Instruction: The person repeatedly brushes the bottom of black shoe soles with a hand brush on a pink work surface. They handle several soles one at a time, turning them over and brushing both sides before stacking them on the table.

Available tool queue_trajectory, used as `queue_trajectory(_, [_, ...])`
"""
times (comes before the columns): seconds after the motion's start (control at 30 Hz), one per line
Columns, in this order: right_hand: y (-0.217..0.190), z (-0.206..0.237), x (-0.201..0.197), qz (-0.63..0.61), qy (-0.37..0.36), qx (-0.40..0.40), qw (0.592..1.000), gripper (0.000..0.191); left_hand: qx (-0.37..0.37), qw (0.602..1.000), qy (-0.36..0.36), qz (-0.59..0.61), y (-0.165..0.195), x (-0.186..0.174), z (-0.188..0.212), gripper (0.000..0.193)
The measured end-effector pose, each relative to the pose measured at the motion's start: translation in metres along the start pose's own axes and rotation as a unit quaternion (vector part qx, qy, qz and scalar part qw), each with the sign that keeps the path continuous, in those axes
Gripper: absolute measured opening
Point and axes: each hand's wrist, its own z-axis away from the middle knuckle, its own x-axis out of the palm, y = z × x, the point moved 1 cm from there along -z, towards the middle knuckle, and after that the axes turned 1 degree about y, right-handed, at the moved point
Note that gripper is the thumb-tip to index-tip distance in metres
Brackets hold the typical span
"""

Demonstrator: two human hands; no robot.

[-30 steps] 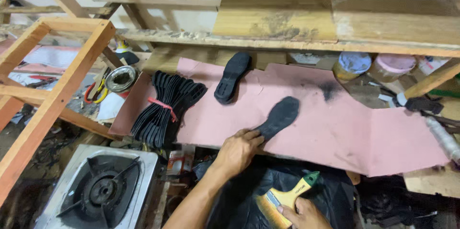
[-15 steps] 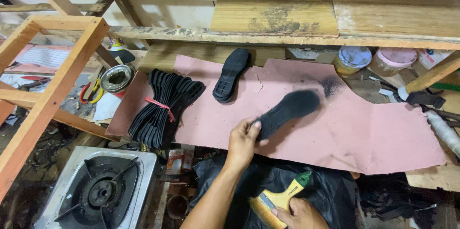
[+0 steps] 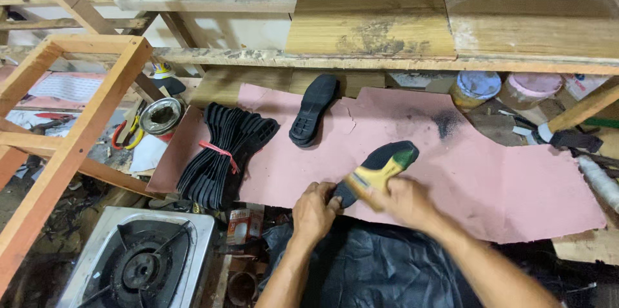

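Head view: left hand (image 3: 314, 210) pinches the heel end of a black shoe sole (image 3: 380, 166) lying on the pink sheet (image 3: 503, 185) of the worktop; the sole runs toward 2 o'clock from that grip. Right hand (image 3: 403, 199) holds a yellow-handled brush (image 3: 377, 171) over the sole.

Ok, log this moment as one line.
left hand: grips black sole heel | right hand: holds brush on sole | surface: pink sheet
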Motion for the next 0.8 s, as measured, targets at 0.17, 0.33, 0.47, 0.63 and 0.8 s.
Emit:
queue_trajectory(0.17, [0.033, -0.047, -0.076, -0.054, 0.174, 0.117, 0.976, 0.033, -0.099, 0.991, -0.072, 0.048, -0.009, 0.002, -0.001, 0.030])
queue_trajectory(0.33, [-0.033, -0.007, -0.066, -0.032, 0.229, 0.001, 0.973, 0.029, -0.062, 0.989, -0.060, 0.123, -0.010, -0.001, -0.010, 0.029])
queue_trajectory(0.47, [-0.086, 0.029, -0.010, 0.029, 0.072, -0.105, 0.991, 0.031, -0.158, 0.947, -0.111, 0.258, -0.024, -0.002, -0.012, 0.048])
queue_trajectory(0.63, [-0.104, 0.029, -0.014, -0.062, 0.093, -0.091, 0.990, 0.036, -0.176, 0.922, -0.139, 0.316, -0.038, -0.001, -0.017, 0.065])
queue_trajectory(0.8, [-0.116, 0.063, 0.001, 0.067, 0.014, -0.273, 0.960, 0.017, -0.104, 0.963, -0.075, 0.236, -0.033, -0.008, -0.019, 0.055])
